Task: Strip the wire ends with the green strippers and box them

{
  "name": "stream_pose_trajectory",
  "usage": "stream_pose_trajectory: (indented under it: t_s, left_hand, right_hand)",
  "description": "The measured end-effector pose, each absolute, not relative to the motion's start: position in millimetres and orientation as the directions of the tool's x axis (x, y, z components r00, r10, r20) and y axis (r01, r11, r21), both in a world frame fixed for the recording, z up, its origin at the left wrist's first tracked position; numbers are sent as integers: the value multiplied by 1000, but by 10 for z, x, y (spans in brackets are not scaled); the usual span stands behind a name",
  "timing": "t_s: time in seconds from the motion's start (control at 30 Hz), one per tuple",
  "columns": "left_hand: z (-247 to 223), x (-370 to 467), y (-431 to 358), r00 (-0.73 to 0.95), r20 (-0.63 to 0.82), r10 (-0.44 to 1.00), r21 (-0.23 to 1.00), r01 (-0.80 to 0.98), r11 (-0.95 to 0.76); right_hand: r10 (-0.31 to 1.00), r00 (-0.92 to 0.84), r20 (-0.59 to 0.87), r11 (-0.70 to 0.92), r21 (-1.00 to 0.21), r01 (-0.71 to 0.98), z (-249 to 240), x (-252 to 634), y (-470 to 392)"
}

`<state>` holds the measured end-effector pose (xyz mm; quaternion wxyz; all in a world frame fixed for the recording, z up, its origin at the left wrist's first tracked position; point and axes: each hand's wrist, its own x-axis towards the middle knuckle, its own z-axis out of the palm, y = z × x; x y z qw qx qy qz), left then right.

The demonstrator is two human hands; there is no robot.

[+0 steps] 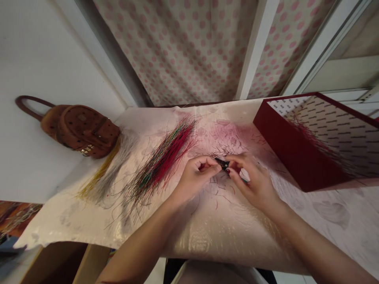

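Note:
My right hand [251, 177] is curled round small wire cutters [222, 163] with a black head; a bit of green handle shows by the palm. Fingertips of my left hand [201, 169] are pinched together right beside the black head, and what they hold is too small to make out. Short clipped pieces of wire [220, 191] lie scattered on the table under and beyond both hands. To the left of my hands rests a loose bundle of thin red, green and dark wires [166, 157].
Grey wires [121, 157] and yellow wires [102, 177] lie farther left, by a brown backpack-shaped bag [85, 128]. At right stands an open dark red box [281, 150] with reddish wires inside. A pale plastic-like cover [89, 221] spreads over the table; a dotted curtain [189, 47] hangs behind.

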<state>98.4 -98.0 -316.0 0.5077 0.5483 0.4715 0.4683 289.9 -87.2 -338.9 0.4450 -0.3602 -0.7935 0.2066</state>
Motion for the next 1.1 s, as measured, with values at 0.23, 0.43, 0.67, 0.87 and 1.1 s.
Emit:
stream_pose_trajectory:
  t_s: [0.23, 0.43, 0.67, 0.87, 1.1]
  left_hand:
    - [-3143, 996, -996, 136, -63, 989, 995, -74, 73]
    - [-3094, 967, -1002, 159, 22, 987, 999, 43, -30]
    - [-3094, 961, -1027, 167, 61, 984, 979, 183, -91]
    - [-3144, 985, -1004, 163, -105, 981, 991, -64, 117]
    - [-3210, 978, -966, 235, -282, 930, 908, -249, 338]
  right_hand:
    - [666, -463, 585, 744, -467, 478, -3413, 2904, -852]
    - [687, -448, 572, 726, -559, 400, -3410, 2902, -843]
    - [859, -477, 186, 278, -952, 128, -3355, 2905, -825]
    - [848, -469, 245, 354, -922, 159, -3355, 2927, -833]
    - [681, -503, 532, 732, -525, 435, -3402, 2928, -846]
